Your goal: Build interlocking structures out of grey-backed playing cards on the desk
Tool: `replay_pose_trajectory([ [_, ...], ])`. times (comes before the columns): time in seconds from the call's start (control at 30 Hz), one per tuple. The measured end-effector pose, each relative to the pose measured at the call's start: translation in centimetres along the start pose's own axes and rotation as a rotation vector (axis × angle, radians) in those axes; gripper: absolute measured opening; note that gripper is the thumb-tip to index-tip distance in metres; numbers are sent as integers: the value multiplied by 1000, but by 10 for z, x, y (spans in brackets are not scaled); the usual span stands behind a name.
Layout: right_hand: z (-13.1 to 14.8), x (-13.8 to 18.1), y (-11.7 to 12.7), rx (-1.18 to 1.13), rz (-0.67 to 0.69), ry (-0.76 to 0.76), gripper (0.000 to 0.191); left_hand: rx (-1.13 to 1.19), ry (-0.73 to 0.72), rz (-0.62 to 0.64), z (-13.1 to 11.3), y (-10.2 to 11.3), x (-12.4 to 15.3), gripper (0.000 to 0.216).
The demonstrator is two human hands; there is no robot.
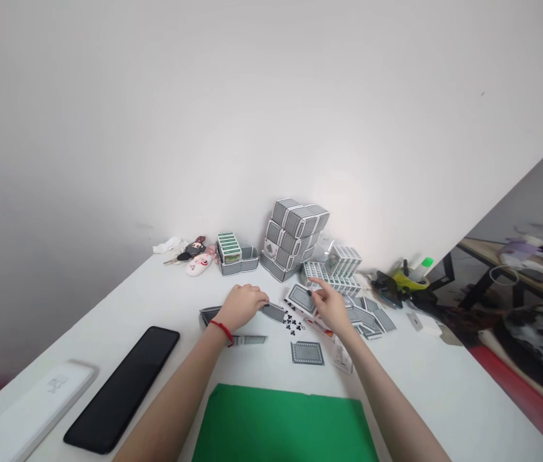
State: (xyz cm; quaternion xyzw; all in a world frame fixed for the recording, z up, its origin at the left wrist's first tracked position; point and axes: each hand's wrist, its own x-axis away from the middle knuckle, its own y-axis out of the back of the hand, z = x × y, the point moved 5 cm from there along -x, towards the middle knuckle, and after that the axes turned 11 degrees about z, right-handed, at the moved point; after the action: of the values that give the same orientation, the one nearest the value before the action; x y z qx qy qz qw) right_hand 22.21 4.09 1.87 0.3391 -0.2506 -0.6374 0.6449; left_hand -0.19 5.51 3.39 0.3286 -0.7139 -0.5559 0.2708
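My left hand [241,305], with a red cord round its wrist, has its fingers pinched at the edge of a grey-backed playing card [275,313]. My right hand [330,305] grips another playing card [301,298], its index finger stretched out above. Between the hands lies a face-up club card [294,325], partly covered. A grey-backed card [307,353] lies face down nearer to me. Under my left wrist is an open shape of folded cards [249,340], partly hidden. A pile of loose cards [366,318] spreads beyond my right hand.
A block of folded cards [295,234] stands against the wall, flanked by a card tray [247,260] and stacked small boxes [343,262]. A black phone [124,388] and white box [35,410] lie left. A green mat [284,423] lies in front.
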Motion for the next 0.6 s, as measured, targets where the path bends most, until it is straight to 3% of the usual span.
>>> replay_pose_trajectory([
  [0.13, -13, 18, -19, -338, 204, -123, 34, 81, 10, 0, 6, -3, 0, 26],
  [0.27, -15, 31, -31, -236, 341, -125, 60, 103, 13, -4, 7, -4, -1, 27],
  [0.47, -1, 38, -12, 210, 95, 89, 23, 135, 0, -12, 9, -4, -1, 28],
  [0.6, -1, 42, -6, 22, -2, 34, 24, 158, -25, -17, 9, -4, -2, 30],
])
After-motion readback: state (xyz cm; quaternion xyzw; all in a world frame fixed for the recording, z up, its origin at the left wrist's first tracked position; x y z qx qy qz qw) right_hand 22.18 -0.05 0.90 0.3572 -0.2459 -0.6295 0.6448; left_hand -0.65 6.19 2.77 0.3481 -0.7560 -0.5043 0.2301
